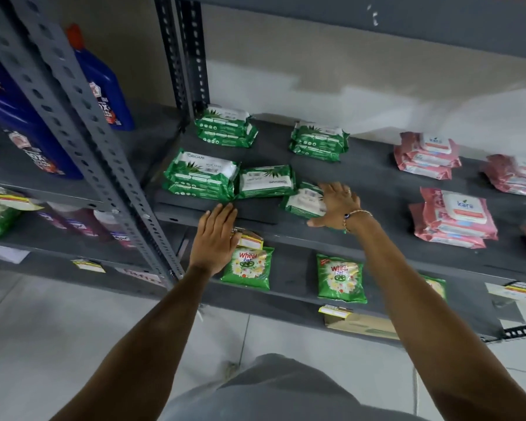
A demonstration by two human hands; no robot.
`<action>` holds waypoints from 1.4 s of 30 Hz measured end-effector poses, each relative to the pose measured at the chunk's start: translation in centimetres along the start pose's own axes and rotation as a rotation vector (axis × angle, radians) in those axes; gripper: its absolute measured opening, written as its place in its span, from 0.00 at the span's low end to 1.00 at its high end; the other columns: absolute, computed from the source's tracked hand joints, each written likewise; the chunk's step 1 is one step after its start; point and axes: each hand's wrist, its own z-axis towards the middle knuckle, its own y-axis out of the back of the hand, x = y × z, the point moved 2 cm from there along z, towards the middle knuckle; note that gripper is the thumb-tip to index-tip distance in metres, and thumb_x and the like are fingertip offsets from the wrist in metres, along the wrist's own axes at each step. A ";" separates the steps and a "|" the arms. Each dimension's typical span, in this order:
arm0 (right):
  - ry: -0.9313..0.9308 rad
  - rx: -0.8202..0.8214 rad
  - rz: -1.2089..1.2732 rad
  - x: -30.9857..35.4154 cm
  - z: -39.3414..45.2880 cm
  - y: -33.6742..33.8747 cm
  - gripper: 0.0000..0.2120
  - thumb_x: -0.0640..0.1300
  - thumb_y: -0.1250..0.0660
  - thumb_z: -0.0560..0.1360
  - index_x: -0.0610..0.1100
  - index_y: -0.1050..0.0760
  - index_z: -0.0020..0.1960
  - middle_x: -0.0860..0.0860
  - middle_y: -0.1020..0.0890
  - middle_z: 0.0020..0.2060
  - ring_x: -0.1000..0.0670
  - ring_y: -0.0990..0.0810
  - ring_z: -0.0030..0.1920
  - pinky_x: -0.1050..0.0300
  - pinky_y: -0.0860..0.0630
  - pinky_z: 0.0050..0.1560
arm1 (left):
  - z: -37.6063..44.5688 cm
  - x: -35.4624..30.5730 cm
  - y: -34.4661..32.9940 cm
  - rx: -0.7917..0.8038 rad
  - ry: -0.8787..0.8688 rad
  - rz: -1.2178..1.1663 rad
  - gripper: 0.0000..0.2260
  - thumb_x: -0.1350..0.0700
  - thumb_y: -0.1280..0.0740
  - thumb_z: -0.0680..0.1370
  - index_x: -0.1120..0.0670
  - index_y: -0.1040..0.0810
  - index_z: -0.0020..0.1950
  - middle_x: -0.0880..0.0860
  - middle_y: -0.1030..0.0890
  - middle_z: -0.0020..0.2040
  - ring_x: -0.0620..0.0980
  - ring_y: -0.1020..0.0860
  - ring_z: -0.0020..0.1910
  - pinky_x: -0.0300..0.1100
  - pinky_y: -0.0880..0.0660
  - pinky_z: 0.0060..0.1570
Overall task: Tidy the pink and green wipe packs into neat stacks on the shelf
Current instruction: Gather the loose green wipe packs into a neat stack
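Observation:
On the grey shelf (377, 183) lie green wipe packs: a stack at the back left (225, 129), a stack at the back middle (318, 142), a front-left stack (199, 174), and a single upside-down pack (266, 181) beside it. A loose tilted green pack (302, 202) lies near the shelf's front, with my right hand (339, 205) resting flat on its right side, fingers spread. My left hand (216, 238) hovers open at the shelf's front edge, holding nothing. Pink wipe stacks sit to the right: back (427, 156), front (456, 218), far right (516, 174).
Green detergent pouches (249, 265) (340, 278) lie on the lower shelf with yellow price tags (334, 311). A perforated grey upright (104, 147) stands at the left, with blue bottles (104, 83) behind it. The shelf above overhangs at the top. Tiled floor lies below.

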 end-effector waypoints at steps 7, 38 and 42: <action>-0.058 0.066 0.012 -2.3 -1.5 3.4 0.46 0.51 0.21 0.58 0.45 0.37 0.71 0.42 0.33 0.67 0.40 0.37 0.68 0.49 0.34 0.65 | 0.5 0.3 -1.0 -0.124 -0.040 0.054 0.22 0.49 0.46 0.79 0.60 0.35 0.68 0.62 0.23 0.64 0.57 0.35 0.67 0.48 0.52 0.71; 0.019 0.261 0.275 5.3 5.0 5.6 0.37 0.66 0.42 0.73 0.41 0.36 0.71 0.44 0.33 0.71 0.43 0.33 0.69 0.51 0.35 0.65 | 9.4 -10.0 5.2 0.260 0.788 -1.094 0.30 0.41 0.52 0.82 0.65 0.27 0.65 0.63 0.23 0.62 0.61 0.24 0.60 0.47 0.31 0.57; -0.107 0.340 0.385 3.0 3.3 4.4 0.41 0.70 0.47 0.72 0.41 0.38 0.72 0.39 0.28 0.67 0.44 0.22 0.58 0.49 0.25 0.61 | 10.6 -9.8 5.5 0.286 0.676 -0.965 0.28 0.43 0.50 0.82 0.64 0.25 0.64 0.64 0.22 0.60 0.61 0.23 0.59 0.52 0.27 0.59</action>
